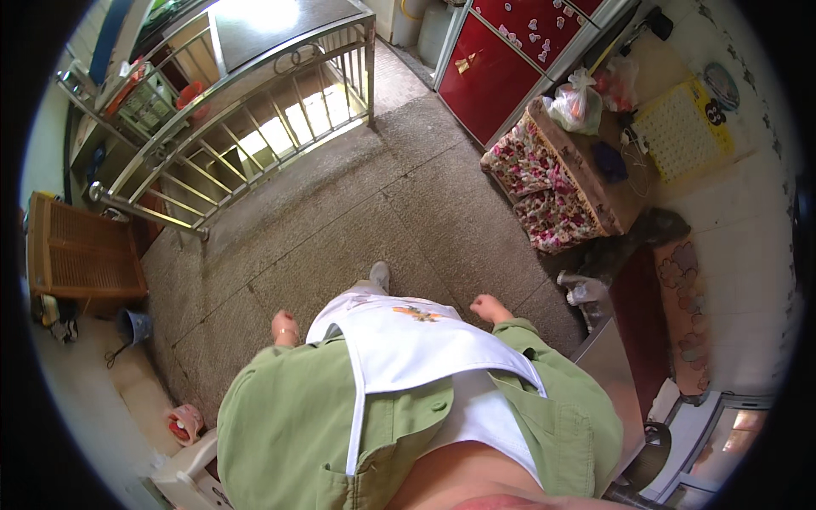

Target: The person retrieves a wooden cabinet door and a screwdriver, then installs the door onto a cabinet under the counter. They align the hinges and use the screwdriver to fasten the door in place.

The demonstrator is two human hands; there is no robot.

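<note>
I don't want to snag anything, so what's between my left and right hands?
In the head view, mainly your white apron lies between your left hand and right hand.

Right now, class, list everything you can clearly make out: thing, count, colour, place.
Metal railing: one, silver, upper left
Container: one, orange-red, beyond railing
Cabinet: one, red, upper right
Plastic bags: two, whitish and reddish, upper right
Floral cloth: one, pink and white, right
Slatted cabinet: one, brown, left
Bin: one, blue-grey, left
Bundle: one, pink and red, lower left
Floor: one, grey-brown, centre
Shoe: one, whitish, centre
Apron: one, white, lower centre
Jacket: one, green, lower centre
Left hand: one, bare, left of apron
Right hand: one, bare, right of apron
</note>
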